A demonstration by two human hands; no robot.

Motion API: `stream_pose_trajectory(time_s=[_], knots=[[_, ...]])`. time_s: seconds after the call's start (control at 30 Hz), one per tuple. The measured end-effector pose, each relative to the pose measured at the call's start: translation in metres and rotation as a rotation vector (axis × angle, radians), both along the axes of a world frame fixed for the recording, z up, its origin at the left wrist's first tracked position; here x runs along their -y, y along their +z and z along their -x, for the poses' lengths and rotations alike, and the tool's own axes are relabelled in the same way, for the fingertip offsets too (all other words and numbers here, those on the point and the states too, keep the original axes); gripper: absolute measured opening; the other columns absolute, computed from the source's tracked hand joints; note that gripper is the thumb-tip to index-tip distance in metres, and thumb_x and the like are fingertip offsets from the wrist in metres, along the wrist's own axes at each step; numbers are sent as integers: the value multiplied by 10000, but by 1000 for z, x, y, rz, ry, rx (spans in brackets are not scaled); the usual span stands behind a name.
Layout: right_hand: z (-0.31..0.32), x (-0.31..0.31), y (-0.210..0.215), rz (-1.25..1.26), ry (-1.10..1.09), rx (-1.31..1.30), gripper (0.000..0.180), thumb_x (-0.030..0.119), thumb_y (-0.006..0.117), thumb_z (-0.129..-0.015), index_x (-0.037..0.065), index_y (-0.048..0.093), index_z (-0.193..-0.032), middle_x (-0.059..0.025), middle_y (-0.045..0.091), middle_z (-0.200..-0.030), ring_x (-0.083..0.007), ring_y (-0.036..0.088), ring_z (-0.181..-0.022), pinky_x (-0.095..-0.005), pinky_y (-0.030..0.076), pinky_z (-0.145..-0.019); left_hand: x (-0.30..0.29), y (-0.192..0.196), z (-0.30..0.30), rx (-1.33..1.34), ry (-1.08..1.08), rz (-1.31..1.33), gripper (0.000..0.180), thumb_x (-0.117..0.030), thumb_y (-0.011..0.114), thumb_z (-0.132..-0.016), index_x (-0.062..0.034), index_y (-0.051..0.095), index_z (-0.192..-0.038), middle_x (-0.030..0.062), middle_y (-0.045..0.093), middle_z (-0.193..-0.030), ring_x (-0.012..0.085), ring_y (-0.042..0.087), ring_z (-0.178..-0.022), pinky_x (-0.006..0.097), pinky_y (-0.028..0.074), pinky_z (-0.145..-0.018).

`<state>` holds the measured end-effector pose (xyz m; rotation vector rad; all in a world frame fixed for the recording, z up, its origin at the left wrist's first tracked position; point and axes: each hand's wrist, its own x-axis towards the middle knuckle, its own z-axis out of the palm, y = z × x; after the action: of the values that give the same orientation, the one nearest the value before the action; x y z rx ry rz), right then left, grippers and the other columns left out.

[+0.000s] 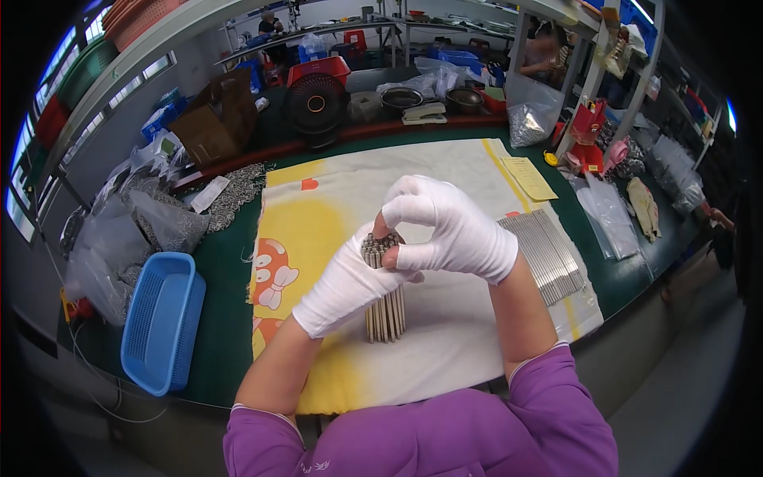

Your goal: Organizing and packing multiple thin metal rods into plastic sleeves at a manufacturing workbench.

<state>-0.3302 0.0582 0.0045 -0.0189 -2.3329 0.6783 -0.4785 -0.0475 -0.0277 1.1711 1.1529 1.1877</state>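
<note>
A bundle of thin metal rods (385,316) stands upright over the cloth in front of me. My left hand (350,280), in a white glove with bare fingertips, is wrapped round the bundle's upper part. My right hand (447,226), gloved the same way, curls over the top, its thumb and forefinger at the rod ends; whether it pinches a single rod I cannot make out. To the right, a flat row of similar metal rods (542,258) lies side by side on the printed yellow and white cloth (445,350).
A blue plastic basket (163,322) sits at the left edge of the green table (218,278). Bags and a heap of small metal parts (238,191) lie behind it. A black fan (315,103) stands at the back. A yellow paper (528,178) and clear bags (608,215) lie to the right.
</note>
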Motion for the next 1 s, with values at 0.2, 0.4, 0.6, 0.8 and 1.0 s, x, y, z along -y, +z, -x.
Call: stream_pose_trajectory(time_s=[0.2,0.4,0.6,0.8,1.0], knots=[[0,0,0,-4,14,6,252,143,783,-683,61,651,-881,-82,598,-830,-259,599,-805,-343,495,-747,0,-3,2,-90,18,-44,401,-93,723,-781,-34,521,-1122,19,578,-910,116,611,-873,276,509,-819],[0,-2,-1,-17,31,-11,256,151,787,-682,58,647,-876,-81,601,-830,-258,598,-798,-343,492,-738,2,2,-1,-35,12,-4,413,-92,740,-760,-39,530,-1112,19,585,-899,108,581,-873,276,495,-824],[1,-4,-1,-31,51,-14,258,157,790,-690,63,634,-872,-81,595,-832,-265,592,-804,-344,489,-734,0,-2,1,-75,4,-30,391,-63,731,-763,-32,530,-1097,22,589,-921,108,600,-905,275,501,-835],[1,-4,-4,-7,47,16,290,230,818,-693,87,619,-849,-52,594,-846,-245,584,-822,-342,473,-756,1,-5,1,3,9,-26,354,-47,720,-785,-24,526,-1080,20,582,-931,116,607,-908,279,523,-826],[-1,-11,-6,66,37,13,347,222,829,-682,63,609,-898,-64,604,-898,-243,596,-868,-336,476,-811,2,1,0,26,-9,16,328,-38,692,-814,-15,510,-1086,28,591,-948,144,643,-910,294,540,-842]])
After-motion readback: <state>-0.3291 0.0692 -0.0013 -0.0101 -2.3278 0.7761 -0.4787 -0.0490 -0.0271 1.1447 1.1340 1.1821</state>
